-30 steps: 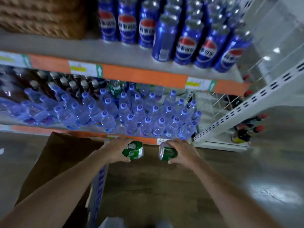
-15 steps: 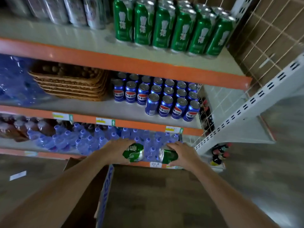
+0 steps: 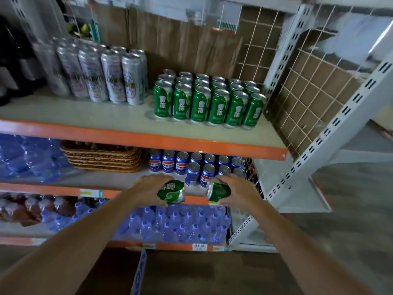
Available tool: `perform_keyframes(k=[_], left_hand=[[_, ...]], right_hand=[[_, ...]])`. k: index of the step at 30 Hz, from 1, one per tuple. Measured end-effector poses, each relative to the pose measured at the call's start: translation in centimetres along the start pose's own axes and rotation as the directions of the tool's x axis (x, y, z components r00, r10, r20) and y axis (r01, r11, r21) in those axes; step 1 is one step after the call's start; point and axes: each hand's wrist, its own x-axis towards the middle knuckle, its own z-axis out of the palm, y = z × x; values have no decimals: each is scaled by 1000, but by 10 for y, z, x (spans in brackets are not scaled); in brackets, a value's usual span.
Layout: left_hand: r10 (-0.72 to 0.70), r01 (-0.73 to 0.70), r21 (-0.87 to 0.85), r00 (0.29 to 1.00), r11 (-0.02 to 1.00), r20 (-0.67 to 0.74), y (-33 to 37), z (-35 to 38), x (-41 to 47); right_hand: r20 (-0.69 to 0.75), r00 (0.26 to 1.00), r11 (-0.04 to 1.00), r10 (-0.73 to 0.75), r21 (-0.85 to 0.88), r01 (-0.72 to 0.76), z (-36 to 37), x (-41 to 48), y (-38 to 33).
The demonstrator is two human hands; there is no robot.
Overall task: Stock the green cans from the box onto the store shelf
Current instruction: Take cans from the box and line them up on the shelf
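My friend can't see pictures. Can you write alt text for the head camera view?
The left hand holds one green can sideways and the right hand holds another green can, in front of a store shelf. Upright green cans stand in rows on it beside taller silver cans; blue cans sit one shelf lower.

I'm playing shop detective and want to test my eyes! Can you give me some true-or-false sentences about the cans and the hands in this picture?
1. The left hand holds one green can, the left can, and the right hand holds another, the right can. True.
2. The blue cans are one shelf below the shelved green cans. True.
3. The shelved green cans stand to the left of the tall silver ones. False: the silver cans are on their left.
4. The two held cans stand upright on a shelf. False: they are tipped sideways in the hands, in front of the shelves.
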Motion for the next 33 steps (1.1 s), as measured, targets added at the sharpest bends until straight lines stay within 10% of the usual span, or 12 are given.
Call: perform_keyframes(k=[18,33], left_hand=[[93,-83,54,973,995,-209,-25,-124,18],[41,-26,68,973,997,-225,-24,-168,90]], right_hand=[[-284,959,990,24,-126,-62,-121,48,-25],[-170,986,988,5,-154,-31,-134,125,7]])
